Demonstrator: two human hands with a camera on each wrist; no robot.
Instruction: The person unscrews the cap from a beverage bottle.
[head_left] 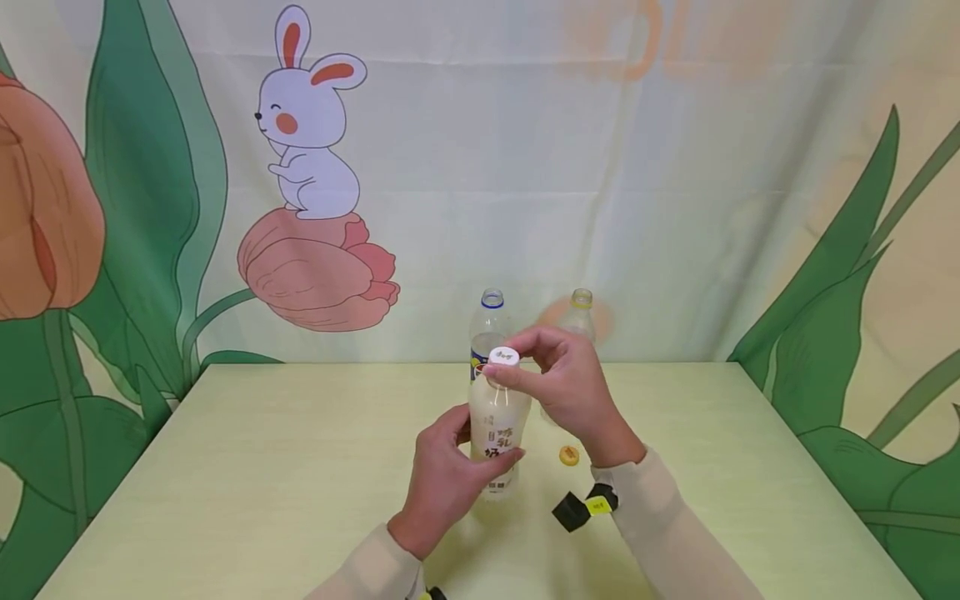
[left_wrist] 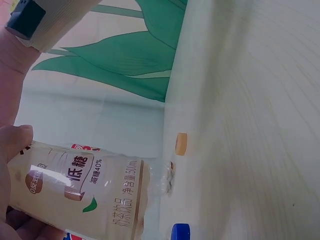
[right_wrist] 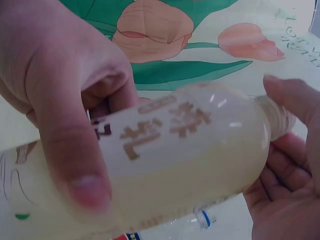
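A milk tea bottle (head_left: 497, 421) with pale contents and a printed label stands nearly upright over the table in the head view. My left hand (head_left: 446, 475) grips its lower body, thumb across the front label. Up at the neck, my right hand (head_left: 573, 387) pinches the white cap (head_left: 503, 357) between thumb and fingers. In the right wrist view the left thumb lies over the bottle (right_wrist: 190, 155), and the right hand (right_wrist: 290, 175) surrounds the neck. The left wrist view shows the lower part of the bottle (left_wrist: 100, 190), with the left fingers partly hidden behind it.
Behind the hands stand two uncapped clear bottles, one with a blue neck ring (head_left: 492, 300), the other with a yellow ring (head_left: 582, 300). A yellow cap (head_left: 569, 455) lies on the table (head_left: 300, 483) near the right wrist. A blue cap (left_wrist: 181, 232) appears in the left wrist view.
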